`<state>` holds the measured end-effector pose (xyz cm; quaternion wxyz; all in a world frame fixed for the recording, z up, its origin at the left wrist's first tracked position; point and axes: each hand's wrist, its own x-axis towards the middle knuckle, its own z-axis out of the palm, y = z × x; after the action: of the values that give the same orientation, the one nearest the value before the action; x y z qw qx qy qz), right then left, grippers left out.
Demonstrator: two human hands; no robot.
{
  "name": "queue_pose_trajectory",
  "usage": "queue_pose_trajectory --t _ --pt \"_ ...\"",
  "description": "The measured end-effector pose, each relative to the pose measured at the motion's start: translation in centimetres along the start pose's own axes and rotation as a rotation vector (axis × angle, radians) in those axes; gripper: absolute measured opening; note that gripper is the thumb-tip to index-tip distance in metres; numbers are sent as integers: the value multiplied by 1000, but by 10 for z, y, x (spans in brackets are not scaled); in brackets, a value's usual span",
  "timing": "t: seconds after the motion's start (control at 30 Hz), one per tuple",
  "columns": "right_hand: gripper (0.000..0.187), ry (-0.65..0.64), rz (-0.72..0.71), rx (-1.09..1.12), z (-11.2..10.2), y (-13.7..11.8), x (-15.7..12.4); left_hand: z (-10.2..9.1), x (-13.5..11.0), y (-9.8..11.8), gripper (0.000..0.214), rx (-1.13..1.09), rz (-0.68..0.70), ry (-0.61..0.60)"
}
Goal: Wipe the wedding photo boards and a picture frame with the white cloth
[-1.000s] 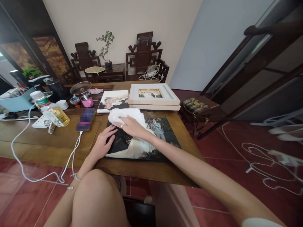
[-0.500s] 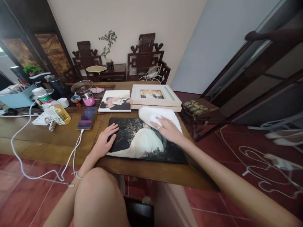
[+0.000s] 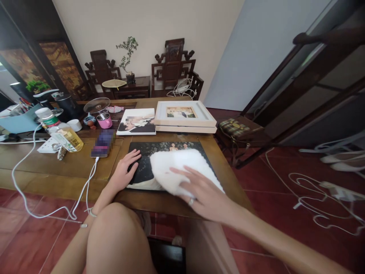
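Observation:
A dark photo panel with a wedding picture lies flat on the wooden table near its front edge. My left hand rests on the panel's left side, fingers stretched out and holding nothing. Under my right hand, which wears a ring, a fluffy white cloth is pressed against the panel. The fingers lie over the cloth and are slightly blurred. It covers much of the picture's middle and right; two small figures show above it.
Behind the panel are a white-framed picture on a stack and a smaller photo board. To the left lie a phone on a white cable, a pink cup and a bottle. A plaid bag sits at right.
My right hand has drawn the white cloth from the panel's far edge towards me, over the middle and near edge. My left hand has stayed on the panel's left side.

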<state>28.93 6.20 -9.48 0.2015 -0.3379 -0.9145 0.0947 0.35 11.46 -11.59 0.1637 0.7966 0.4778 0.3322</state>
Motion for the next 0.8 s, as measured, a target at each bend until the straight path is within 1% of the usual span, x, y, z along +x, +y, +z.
queue_pose_trajectory --t 0.1,0.17,0.23,0.3,0.33,0.4,0.5,0.6,0.67,0.73,0.8 --pt "22 92 76 -129 -1 44 23 -1 0 -1 34 -7 4 0" --pt "24 126 118 -164 -2 70 35 -1 0 -1 34 -8 2 0" --pt "26 142 148 -172 -4 88 43 -1 0 -2 34 -14 0 1" --pt "26 152 161 -179 -4 93 44 -1 0 -2 34 -21 -1 2" --pt "25 155 164 -183 -3 92 43 -1 0 -2 34 -23 0 2" --pt "22 154 159 -188 -1 78 35 -1 0 -3 35 -18 3 1" --pt "18 118 97 -140 3 40 12 0 -1 -4 35 -1 10 1" --pt "20 35 -20 -36 4 -2 -13 0 -1 -3 34 10 13 -6" --pt "22 -12 -86 28 3 -22 -24 -1 0 -2 35 14 12 -11" --pt "25 -61 -115 76 -1 -29 -27 -1 0 0 35 18 9 -15" --pt "25 -95 -101 98 -5 -23 -21 -1 0 0 34 22 6 -16"
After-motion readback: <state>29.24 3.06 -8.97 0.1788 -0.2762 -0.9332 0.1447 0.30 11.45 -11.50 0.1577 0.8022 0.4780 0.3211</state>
